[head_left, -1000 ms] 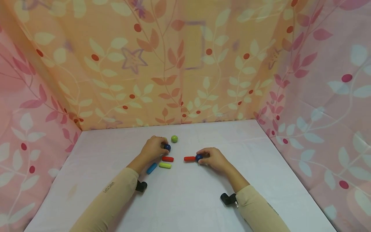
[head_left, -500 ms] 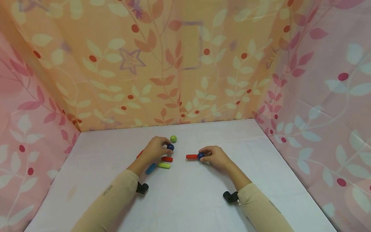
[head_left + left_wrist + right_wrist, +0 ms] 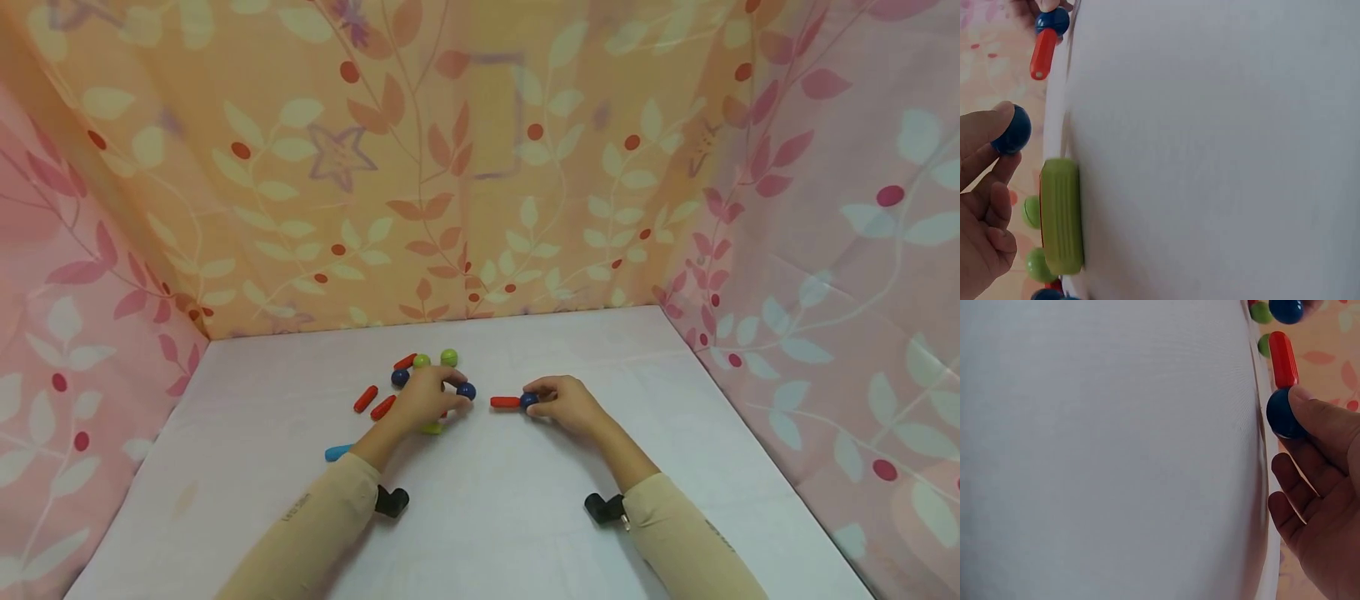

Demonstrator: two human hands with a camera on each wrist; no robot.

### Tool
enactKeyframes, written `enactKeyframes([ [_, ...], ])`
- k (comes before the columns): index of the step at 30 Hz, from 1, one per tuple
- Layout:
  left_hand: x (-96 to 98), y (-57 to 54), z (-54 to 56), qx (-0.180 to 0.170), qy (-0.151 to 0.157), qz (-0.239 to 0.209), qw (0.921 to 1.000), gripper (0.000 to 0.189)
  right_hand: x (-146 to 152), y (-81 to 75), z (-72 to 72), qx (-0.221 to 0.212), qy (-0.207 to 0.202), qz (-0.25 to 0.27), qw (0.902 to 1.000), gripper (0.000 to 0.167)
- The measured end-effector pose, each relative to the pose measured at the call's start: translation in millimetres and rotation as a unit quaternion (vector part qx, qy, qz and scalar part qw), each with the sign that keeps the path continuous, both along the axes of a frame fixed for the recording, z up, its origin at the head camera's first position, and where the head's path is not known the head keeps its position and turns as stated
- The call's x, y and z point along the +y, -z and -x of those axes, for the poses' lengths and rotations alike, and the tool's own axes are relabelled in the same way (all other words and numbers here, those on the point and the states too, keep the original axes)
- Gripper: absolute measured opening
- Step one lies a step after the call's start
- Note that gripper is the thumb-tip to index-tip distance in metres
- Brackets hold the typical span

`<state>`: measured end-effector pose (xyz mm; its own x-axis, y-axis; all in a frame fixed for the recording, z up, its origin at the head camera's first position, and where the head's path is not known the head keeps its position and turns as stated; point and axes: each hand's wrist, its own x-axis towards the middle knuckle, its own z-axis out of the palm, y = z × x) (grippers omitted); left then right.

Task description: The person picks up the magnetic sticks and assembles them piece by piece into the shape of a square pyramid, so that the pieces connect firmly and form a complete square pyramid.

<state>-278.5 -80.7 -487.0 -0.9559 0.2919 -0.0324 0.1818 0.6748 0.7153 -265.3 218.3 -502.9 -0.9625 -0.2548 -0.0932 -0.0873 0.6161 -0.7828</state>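
Observation:
Between thumb and fingers my left hand (image 3: 427, 397) pinches a dark blue ball (image 3: 467, 392); the left wrist view shows the same blue ball (image 3: 1015, 131) at the fingertips. My right hand (image 3: 570, 405) pinches another blue ball (image 3: 529, 402), from which a red stick (image 3: 505, 402) sticks out to the left. In the right wrist view this red stick (image 3: 1283, 359) joins the blue ball (image 3: 1285, 414). A gap separates the free end of the stick from the left hand's ball. Beneath the left hand lies a green stick (image 3: 432, 429), partly hidden.
Around the left hand lie red sticks (image 3: 366, 399), a blue ball (image 3: 401, 378), two green balls (image 3: 448, 357) and a light blue stick (image 3: 337, 452). They rest on a white-covered table (image 3: 525, 517), with patterned cloth walls (image 3: 450, 208) at the back and sides.
My left hand has moved right with its blue ball, closer to the red stick, uncovering pieces behind it. My right hand has shifted slightly right, still holding its joined ball and stick.

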Motion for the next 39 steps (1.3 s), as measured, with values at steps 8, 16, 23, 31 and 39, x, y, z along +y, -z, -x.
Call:
enactKeyframes([
  [8,17.8,12.2,-3.3,-0.036,0.005,-0.015,0.9992,0.035,4.5,0.2,-0.7,0.0,0.015,-0.008,0.9999,0.035],
  [16,26.4,20.0,-2.8,-0.033,0.004,-0.033,0.9989,0.034,5.2,1.5,0.4,0.005,0.006,0.001,1.0,0.034],
  [23,30.0,21.9,0.0,-0.038,0.013,-0.041,0.9983,0.033,5.3,3.1,1.0,-0.005,0.006,0.007,0.9999,0.035],
  [31,31.8,20.9,0.4,-0.038,0.012,-0.033,0.9986,0.032,6.0,2.0,0.1,-0.007,-0.004,-0.015,0.9999,0.035],
  [39,33.0,20.9,0.4,-0.05,0.005,-0.02,0.9985,0.031,0.5,-7.4,5.7,0.003,-0.068,-0.025,0.9974,0.033],
])
